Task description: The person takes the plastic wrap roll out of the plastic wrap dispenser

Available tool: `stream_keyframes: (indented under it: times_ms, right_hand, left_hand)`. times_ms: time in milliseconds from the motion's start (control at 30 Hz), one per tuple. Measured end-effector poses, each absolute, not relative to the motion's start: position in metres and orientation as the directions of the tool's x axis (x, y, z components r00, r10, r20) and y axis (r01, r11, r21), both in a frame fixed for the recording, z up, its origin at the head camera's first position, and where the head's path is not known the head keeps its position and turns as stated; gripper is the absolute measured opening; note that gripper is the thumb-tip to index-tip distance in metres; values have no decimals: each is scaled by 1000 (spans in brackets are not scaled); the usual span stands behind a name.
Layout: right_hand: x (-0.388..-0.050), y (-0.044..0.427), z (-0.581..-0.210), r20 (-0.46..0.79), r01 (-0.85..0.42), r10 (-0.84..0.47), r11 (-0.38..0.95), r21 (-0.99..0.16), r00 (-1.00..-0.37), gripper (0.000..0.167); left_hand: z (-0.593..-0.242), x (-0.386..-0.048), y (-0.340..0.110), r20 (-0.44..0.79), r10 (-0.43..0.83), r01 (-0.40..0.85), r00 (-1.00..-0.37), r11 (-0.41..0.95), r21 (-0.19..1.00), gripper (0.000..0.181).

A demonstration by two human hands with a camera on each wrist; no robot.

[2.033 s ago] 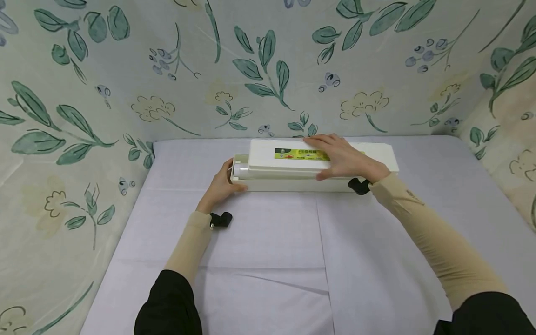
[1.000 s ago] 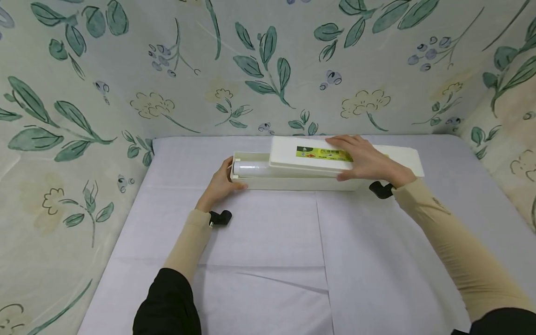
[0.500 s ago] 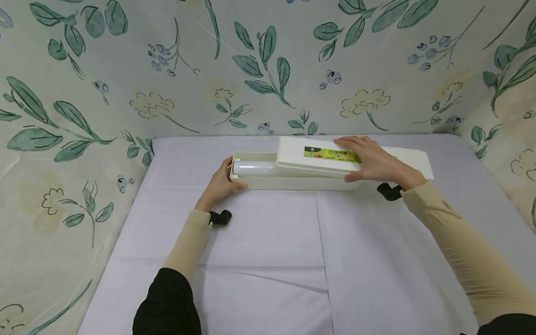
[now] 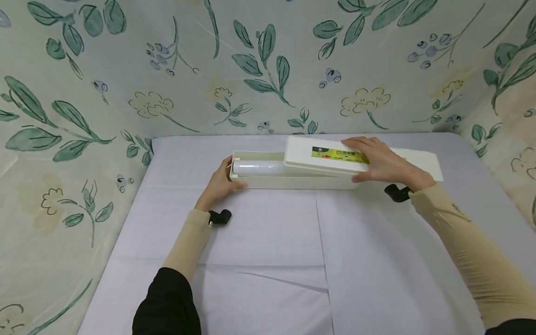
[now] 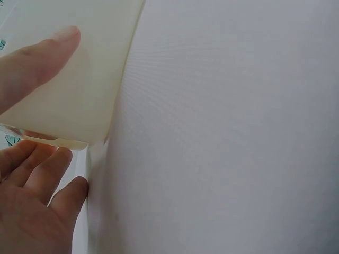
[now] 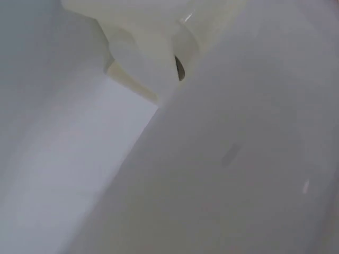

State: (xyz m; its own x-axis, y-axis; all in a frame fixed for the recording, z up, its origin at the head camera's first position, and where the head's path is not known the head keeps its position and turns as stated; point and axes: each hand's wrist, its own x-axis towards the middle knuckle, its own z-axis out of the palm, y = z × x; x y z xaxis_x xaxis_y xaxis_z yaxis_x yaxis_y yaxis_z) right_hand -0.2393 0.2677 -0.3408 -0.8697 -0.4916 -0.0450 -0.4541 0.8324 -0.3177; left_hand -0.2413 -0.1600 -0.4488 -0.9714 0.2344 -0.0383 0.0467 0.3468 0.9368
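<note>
A long cream box [image 4: 293,183] lies near the table's back edge, with a white roll [image 4: 257,167] showing in its left part. My left hand [image 4: 217,186] grips the box's left end; in the left wrist view its thumb lies on the long side of the box [image 5: 90,79] and the other fingers of the hand [image 5: 39,196] are at the end. My right hand [image 4: 383,163] holds the white lid [image 4: 299,151] across its width, beside a yellow-green label [image 4: 335,154]. The lid sits slightly slanted over the box and juts past its right end. In the right wrist view the lid [image 6: 228,159] fills much of the picture.
A pale cloth [image 4: 268,242] with fold lines covers the table. Behind it hangs a curtain [image 4: 188,60] with leaves and flowers, which also runs down the left and right sides. A small black device is at each wrist.
The right hand and the lid have moved to the right, uncovering more of the roll, and the lid has tilted slightly. The left hand has stayed on the box's left end.
</note>
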Motion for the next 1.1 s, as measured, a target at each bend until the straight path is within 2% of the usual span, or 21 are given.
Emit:
stream_keyframes:
  times_ms: [400,633,1100]
  right_hand:
    - [-239,277,-343,-45,-435,-474,838,-331,-879,93]
    - [-235,287,-344,-29,-429,-469,830,-357,-883,93]
    - [-229,304,-342,-28,-394,-432,846,-361,-902,94]
  left_hand:
    - [-448,-242,-160,-41,243,44,-969,334,941,101]
    - [-414,-224,-152,-57,259,37,-964,346,938,95]
    - [-414,-224,-153,-53,261,39,-964,335,942,96]
